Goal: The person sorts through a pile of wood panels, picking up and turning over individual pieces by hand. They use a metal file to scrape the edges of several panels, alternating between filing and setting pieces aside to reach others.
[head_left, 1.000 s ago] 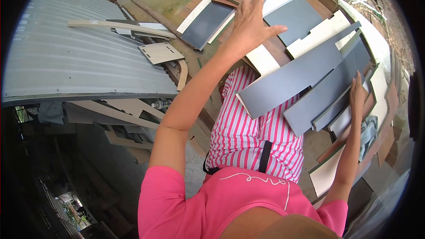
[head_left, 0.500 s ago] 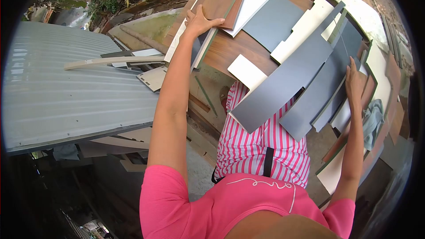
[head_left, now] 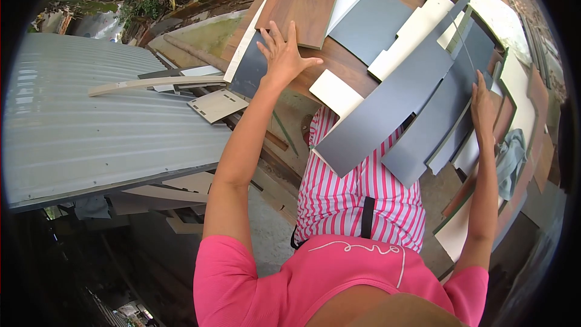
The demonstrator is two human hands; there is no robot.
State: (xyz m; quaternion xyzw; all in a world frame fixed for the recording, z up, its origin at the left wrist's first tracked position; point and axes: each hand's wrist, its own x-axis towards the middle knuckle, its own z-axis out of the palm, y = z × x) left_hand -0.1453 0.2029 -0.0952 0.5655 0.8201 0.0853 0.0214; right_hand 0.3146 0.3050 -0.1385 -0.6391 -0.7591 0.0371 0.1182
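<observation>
My left hand [head_left: 284, 54] lies flat with its fingers spread at the near edge of a brown wood-grain board [head_left: 305, 3], over a small dark grey board [head_left: 247, 69]. It grips nothing. My right hand [head_left: 484, 106] rests with straight fingers on the right edge of a grey panel [head_left: 439, 124] in the stack of offcuts. A longer grey panel [head_left: 387, 106] lies slanted beside it and juts out over my striped skirt. A small white panel [head_left: 336, 94] sits between my two hands.
A corrugated metal sheet [head_left: 103, 121] fills the left side. On it lie a curved pale strip [head_left: 151, 83] and a notched plywood piece [head_left: 216, 105]. More white, cream and grey boards [head_left: 372, 24] are piled at the back. A blue-grey cloth [head_left: 511, 157] lies at the right.
My left hand has come off the far-left edge of the brown board and moved down onto its near edge, fingers now spread. The brown board lies flatter. My right hand has barely moved.
</observation>
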